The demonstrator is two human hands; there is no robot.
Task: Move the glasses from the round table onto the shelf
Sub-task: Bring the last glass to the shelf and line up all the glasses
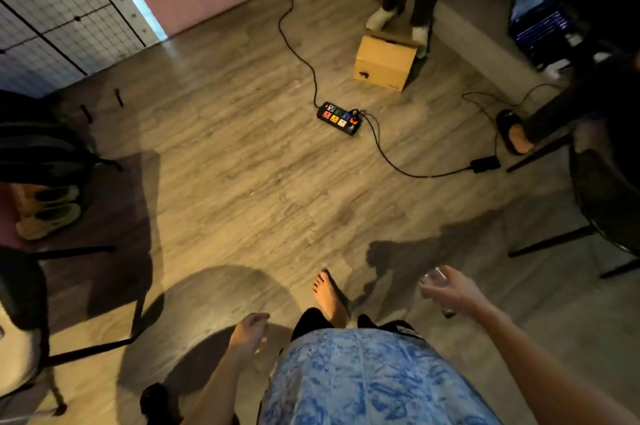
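Right grip [452, 293] round blurred, half-hidden glass [432, 278]

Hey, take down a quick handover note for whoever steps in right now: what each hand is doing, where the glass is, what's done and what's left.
Right hand: grips a clear glass, carried above the wooden floor.
Left hand: holds nothing, fingers loosely curled.
The round table and the shelf are not in view.
Done: one glass is off the table and in hand.
Left: set this glass on the shelf. Whether more glasses wait on the table cannot be seen from here.
Mind the power strip on the floor ahead.
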